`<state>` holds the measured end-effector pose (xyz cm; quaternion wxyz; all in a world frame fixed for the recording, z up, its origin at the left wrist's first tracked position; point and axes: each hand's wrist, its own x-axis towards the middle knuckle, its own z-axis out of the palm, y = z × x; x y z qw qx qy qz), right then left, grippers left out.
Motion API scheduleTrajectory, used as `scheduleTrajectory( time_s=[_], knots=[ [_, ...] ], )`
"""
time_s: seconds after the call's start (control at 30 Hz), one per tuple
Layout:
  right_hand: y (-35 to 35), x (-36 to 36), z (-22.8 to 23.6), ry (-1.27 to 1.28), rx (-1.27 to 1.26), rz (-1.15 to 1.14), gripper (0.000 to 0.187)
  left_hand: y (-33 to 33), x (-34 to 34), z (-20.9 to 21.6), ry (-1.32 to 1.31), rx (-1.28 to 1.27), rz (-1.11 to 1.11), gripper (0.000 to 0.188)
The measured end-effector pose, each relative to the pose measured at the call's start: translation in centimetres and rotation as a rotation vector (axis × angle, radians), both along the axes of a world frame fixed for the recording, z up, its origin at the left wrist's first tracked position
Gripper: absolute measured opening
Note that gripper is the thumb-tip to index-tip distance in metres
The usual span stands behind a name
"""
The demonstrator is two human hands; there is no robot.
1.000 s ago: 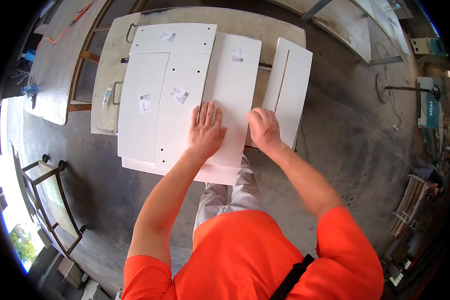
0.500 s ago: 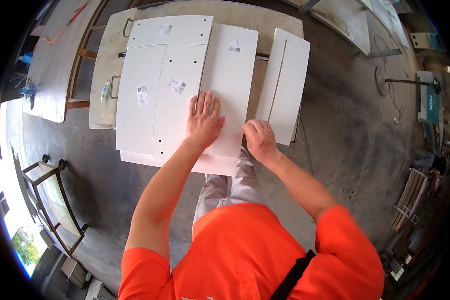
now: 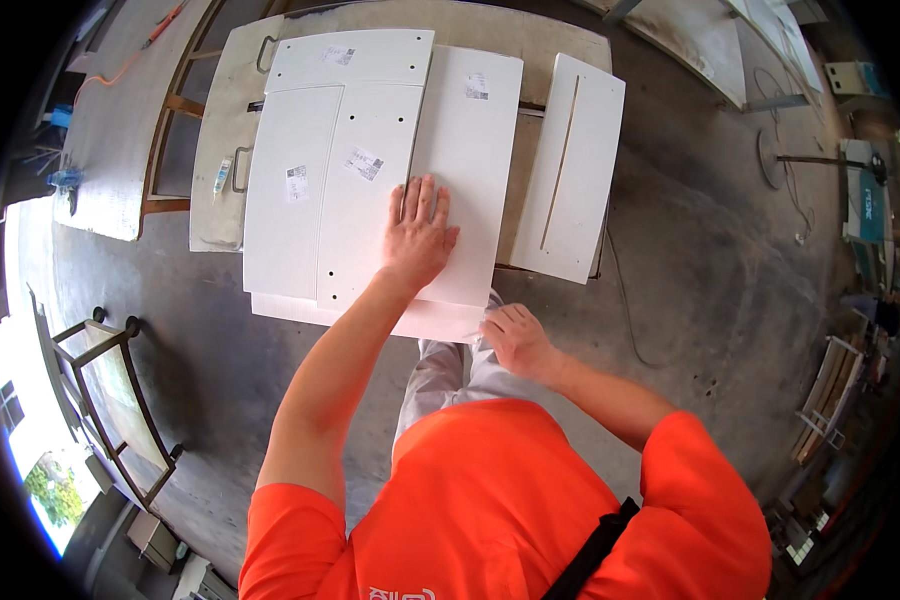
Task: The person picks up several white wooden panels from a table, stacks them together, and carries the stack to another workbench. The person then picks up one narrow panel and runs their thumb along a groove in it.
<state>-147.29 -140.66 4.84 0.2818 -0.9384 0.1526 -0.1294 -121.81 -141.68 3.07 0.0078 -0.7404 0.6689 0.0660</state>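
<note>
Flat white panels lie on a worn workbench. My left hand rests open on the middle panel, its fingertips at the seam with the left panels. Those have labels and dark holes. My right hand is closed by the near right corner of a lower panel, which sticks out beneath the others toward me. Its fingers are curled at that edge; what they pinch, if anything, is hidden. Off to the right lies a separate narrow panel with a long brown slot.
Metal handles and a small tube are at the bench's left side. Another table stands farther left, above a wheeled metal frame. A cable trails over the concrete floor on the right.
My right hand has moved toward me, from the middle panel's right edge to the lower panel's near corner. My left hand stays flat on the panel. The whole view has shifted slightly.
</note>
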Motion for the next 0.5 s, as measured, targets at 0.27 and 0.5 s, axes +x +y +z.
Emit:
scheduleTrajectory(
  time_s=[0.27,0.5],
  knots=[
    [-4.8,1.6,0.0,-0.217,1.493,-1.077,0.01,4.6,-6.3,0.6,0.224,0.096,0.067,0.094],
    [-4.8,4.0,-0.3,-0.319,1.601,-1.104,0.007,8.9,-8.5,0.6,0.563,-0.143,-0.101,0.083]
  ],
)
